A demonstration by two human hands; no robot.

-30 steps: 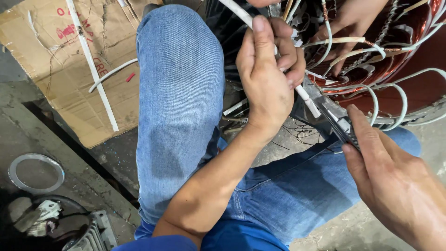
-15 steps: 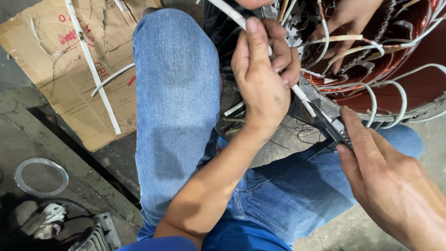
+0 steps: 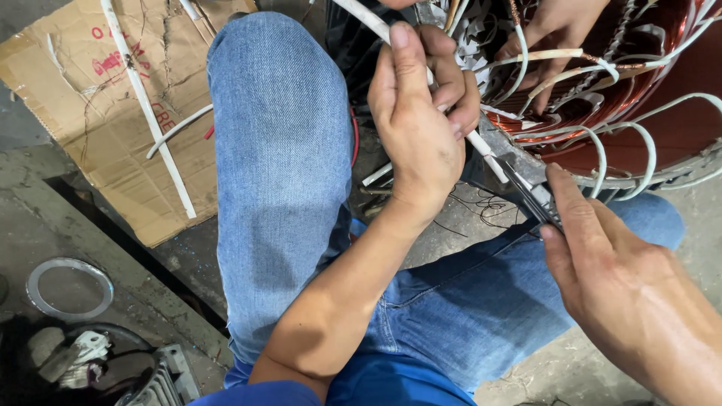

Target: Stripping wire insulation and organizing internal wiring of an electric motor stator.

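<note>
A seated worker's left hand (image 3: 417, 128) is clamped on a white insulating sleeve (image 3: 481, 150) beside a motor stator's copper windings (image 3: 639, 113), while the right hand (image 3: 617, 278) grips small cutters (image 3: 535, 194) whose tips touch the sleeve's end. Several sleeved leads (image 3: 602, 146) already loop from the coils; this one looks uncut. Another person's hand (image 3: 556, 30) steadies the wires
</note>
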